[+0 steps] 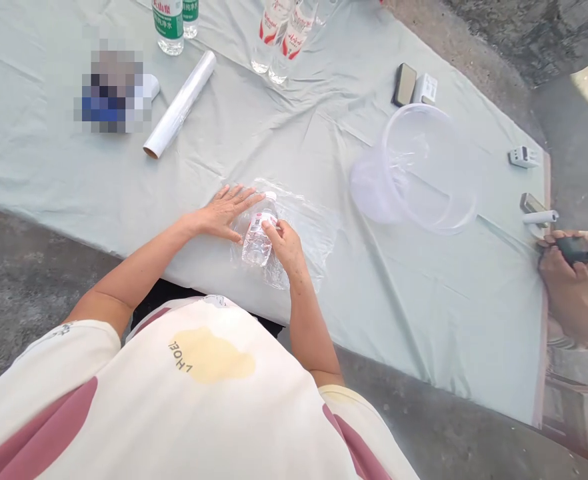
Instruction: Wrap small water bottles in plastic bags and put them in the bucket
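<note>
Your small bottle (258, 248) lies on its side on a sheet of clear film (319, 233), near your edge of the cloth-covered table (454, 313), cap pointing away from you. Your left hand (224, 213) is spread, palm down, at the film's left edge, its index fingertip close by the cap; you can't tell from here whether it touches. Your right hand (289, 247) is closed on the bottle's right side, thumb over the label, though it's unclear whether those fingers also pinch some film. The two hands sit apart, one on each side of the bottle. The step in hand seems to be steadying the bottle on the film and settling the sheet around it. From this position, your next move calls for a firm right-hand hold and a light left hand, since film this thin probably clings, bunches and drags easily. The wider spread of film lies to your right, beyond the right hand, while the film roll (180, 105) rests well apart, farther up the table.
</note>
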`<act>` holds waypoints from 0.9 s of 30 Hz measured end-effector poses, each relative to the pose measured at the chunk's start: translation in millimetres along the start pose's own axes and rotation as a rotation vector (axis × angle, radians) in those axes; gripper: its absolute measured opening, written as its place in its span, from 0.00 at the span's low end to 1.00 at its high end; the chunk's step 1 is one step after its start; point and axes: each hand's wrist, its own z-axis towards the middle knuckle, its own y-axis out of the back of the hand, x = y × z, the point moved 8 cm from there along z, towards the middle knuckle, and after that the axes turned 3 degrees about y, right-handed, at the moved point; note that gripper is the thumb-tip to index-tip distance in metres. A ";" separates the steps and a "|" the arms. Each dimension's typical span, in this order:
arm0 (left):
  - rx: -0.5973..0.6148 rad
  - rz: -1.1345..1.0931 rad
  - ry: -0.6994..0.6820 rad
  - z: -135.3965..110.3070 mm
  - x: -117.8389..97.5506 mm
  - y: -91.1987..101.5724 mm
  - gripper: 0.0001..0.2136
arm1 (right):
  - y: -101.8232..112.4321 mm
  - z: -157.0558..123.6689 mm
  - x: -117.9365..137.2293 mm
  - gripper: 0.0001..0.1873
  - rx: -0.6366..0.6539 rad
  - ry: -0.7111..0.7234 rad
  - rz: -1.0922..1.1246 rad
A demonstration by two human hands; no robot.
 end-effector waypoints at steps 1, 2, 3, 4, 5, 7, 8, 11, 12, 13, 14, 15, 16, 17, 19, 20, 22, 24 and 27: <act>-0.047 -0.040 0.020 -5.4 1.3 7.5 0.45 | -0.3 -0.6 0.8 0.32 -0.013 -0.009 -0.028; -0.124 -0.066 0.072 -12.2 4.1 15.4 0.40 | -1.0 -1.7 2.1 0.33 -0.024 -0.017 -0.056; -0.218 -0.074 0.156 -20.8 8.2 22.2 0.34 | -1.9 -3.2 3.9 0.35 -0.035 -0.021 -0.081; -0.307 -0.062 0.263 -31.4 12.5 26.1 0.28 | -3.1 -4.9 6.3 0.36 -0.044 -0.021 -0.103; -0.381 -0.035 0.376 -43.1 15.4 26.5 0.21 | -4.5 -6.7 9.2 0.37 -0.052 -0.015 -0.121; -0.424 0.036 0.525 -62.5 12.3 15.4 0.13 | -7.1 -9.8 15.1 0.36 -0.068 0.005 -0.154; -0.409 0.062 0.532 -67.9 5.7 6.2 0.11 | -7.7 -11.0 17.8 0.35 -0.082 0.018 -0.171; -0.364 0.120 0.483 -74.5 -17.6 -19.6 0.08 | -8.6 -12.2 23.9 0.33 -0.134 0.062 -0.214; -0.354 0.139 0.476 -74.7 -23.8 -25.8 0.08 | -9.2 -12.2 24.8 0.33 -0.146 0.070 -0.230; -0.345 0.157 0.475 -74.3 -28.6 -30.5 0.08 | -10.3 -12.0 25.0 0.32 -0.151 0.070 -0.251; -0.336 0.171 0.477 -73.4 -32.2 -34.0 0.07 | -11.8 -11.8 24.6 0.33 -0.149 0.064 -0.273; -0.327 0.177 0.477 -72.0 -35.1 -36.7 0.06 | -13.4 -11.5 24.0 0.34 -0.144 0.056 -0.295; -0.319 0.178 0.475 -70.4 -37.1 -38.4 0.05 | -14.5 -11.3 23.6 0.35 -0.141 0.047 -0.314; -0.313 0.174 0.470 -68.9 -38.6 -39.7 0.05 | -15.0 -11.1 23.4 0.37 -0.142 0.041 -0.326; -0.300 0.163 0.458 -66.5 -40.1 -41.4 0.06 | -14.3 -10.6 24.0 0.39 -0.154 0.039 -0.329; -0.295 0.157 0.454 -66.1 -39.9 -41.8 0.06 | -13.4 -10.3 24.1 0.39 -0.161 0.037 -0.322; -0.293 0.138 0.465 -67.5 -37.4 -41.5 0.06 | -11.0 -9.6 23.1 0.39 -0.173 0.026 -0.299; -0.310 0.092 0.478 -71.1 -33.8 -38.9 0.05 | -8.5 -9.1 21.0 0.38 -0.183 0.012 -0.263; -0.364 -0.067 0.484 -77.8 -28.9 -31.9 0.05 | -6.8 -8.8 17.8 0.38 -0.194 0.003 -0.183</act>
